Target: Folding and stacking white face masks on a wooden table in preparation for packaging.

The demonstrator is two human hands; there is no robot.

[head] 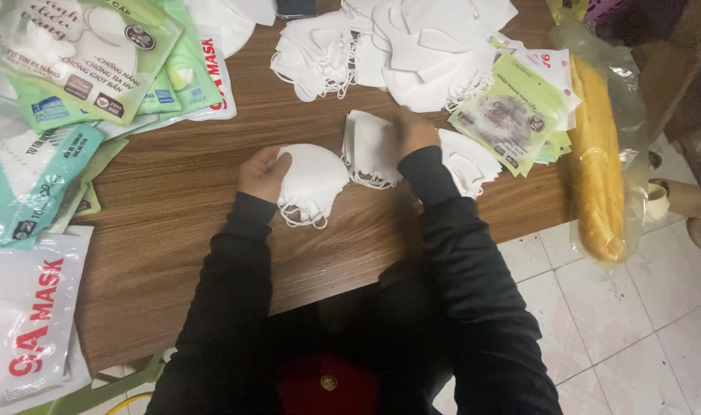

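Left hand [263, 174] pinches small stack of white folded masks [313, 183] near front of wooden table [189, 184]. Right hand [413, 132], blurred, grip unclear, on next mask pile [369, 150] just beside. Best lift one mask cleanly, ear loops untangled, edges squared.

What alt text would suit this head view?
A person in black sleeves sits at a wooden table, left hand holding a folded white face mask, right hand on a small mask stack. More masks and green packets lie around.
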